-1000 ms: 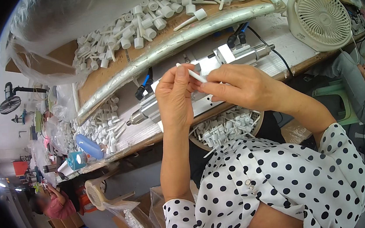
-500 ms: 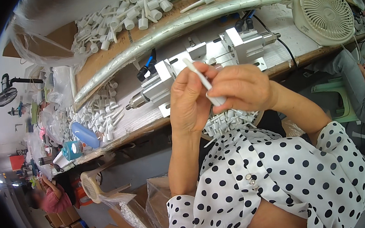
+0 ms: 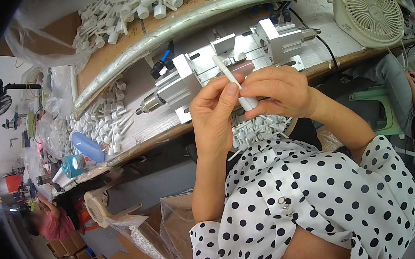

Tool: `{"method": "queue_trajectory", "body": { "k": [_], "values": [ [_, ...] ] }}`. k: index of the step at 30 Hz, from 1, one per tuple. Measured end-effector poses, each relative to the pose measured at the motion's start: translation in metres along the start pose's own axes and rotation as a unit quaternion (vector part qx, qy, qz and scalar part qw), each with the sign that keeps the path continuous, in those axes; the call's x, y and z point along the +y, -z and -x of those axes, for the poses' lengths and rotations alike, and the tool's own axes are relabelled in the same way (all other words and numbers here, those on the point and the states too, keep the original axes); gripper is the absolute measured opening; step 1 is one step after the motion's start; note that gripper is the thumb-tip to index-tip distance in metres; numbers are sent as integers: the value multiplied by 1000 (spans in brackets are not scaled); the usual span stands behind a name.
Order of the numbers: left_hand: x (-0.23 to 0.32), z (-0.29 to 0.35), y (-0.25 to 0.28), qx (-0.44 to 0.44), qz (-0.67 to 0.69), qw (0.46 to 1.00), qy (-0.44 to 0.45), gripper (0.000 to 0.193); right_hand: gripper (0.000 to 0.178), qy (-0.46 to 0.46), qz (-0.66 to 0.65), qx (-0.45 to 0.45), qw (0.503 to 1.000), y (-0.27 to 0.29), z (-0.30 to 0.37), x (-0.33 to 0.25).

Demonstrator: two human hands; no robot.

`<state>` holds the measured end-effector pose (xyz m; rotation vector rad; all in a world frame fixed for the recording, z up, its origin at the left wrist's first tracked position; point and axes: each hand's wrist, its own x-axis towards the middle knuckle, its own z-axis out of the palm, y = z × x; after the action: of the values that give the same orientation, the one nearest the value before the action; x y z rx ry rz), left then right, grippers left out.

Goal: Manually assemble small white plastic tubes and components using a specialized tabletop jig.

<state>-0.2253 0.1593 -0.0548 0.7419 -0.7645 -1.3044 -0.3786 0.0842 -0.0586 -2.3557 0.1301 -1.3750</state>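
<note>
White pump tube [image 3: 233, 82], slim, tilted with its tip toward 11 o'clock, held between both hands just above the tabletop edge [image 3: 135, 154], picture centre. Right hand [image 3: 281, 92] grip clamped on the tube's lower, thicker end, fingers curled around it. Left hand [image 3: 213, 111] at 9 o'clock of the right hand, thumb and forefinger pinched together on the tube's middle; hands touching each other.

Directly behind the tube, at 12 o'clock: metal press fixture [image 3: 226, 60], silver blocks and rods, lying on the tabletop, a pinkish cylinder in its middle. Black cable runs from its right end. White desk fan [image 3: 368, 11] at 2 o'clock, standing on the tabletop corner.

Below the hands, at 6 o'clock: bowl of white pump parts [image 3: 259, 127], partly hidden by the hands. Loose pile of white pump parts [image 3: 109, 121] at 9 o'clock on the tabletop, blue bottle [image 3: 88, 147] just beside it. More white parts in a cardboard tray [image 3: 145, 5] at 11 o'clock, clear plastic roll along its near edge.

Polka-dot sleeves [image 3: 313, 189] at 5 o'clock. Another person in pink [image 3: 51, 222] at 8 o'clock, well apart; cardboard boxes near them.
</note>
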Motion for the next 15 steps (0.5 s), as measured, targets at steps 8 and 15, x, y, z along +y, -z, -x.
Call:
{"method": "queue_trajectory", "body": {
  "k": [8,15],
  "values": [
    [-6,4,8,21,-25,999,11,14,38,-47,-8,-12,999,-7,8,-2],
    [-23,26,22,108,-230,966,-34,11,32,-68,120,-96,986,10,1,21]
  ]
}}
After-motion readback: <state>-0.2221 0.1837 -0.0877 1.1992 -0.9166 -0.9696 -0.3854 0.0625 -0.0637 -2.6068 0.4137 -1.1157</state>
